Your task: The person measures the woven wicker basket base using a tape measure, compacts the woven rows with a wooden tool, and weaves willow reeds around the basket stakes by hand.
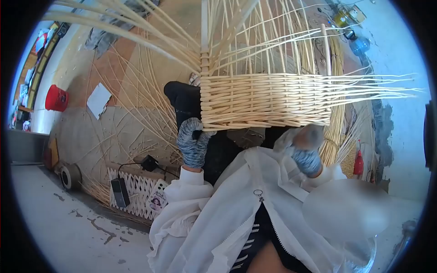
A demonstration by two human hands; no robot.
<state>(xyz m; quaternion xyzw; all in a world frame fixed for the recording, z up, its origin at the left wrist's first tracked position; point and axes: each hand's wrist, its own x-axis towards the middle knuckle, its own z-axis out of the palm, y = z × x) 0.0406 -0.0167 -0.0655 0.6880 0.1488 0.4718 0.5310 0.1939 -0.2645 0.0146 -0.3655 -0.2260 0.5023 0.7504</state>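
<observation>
Wicker work viewed from the wearer's head. The woven wicker piece (266,99) lies before the person, above the dark-clad legs (220,154), which it partly hides. Its stakes (246,48) run beyond the upper border, so their ends are cut off. The gloved left hand (192,142) meets the lower left corner; its fingertips are hard to make out, and whether the grip is clenched cannot be told. The gloved right hand (306,148), near the lower right edge, is blurred across the fingers; its grip cannot be determined either. A hazy oval obscures part of the white jacket (227,195). Bundled rods (337,118) stand partly concealed behind the weave.
</observation>
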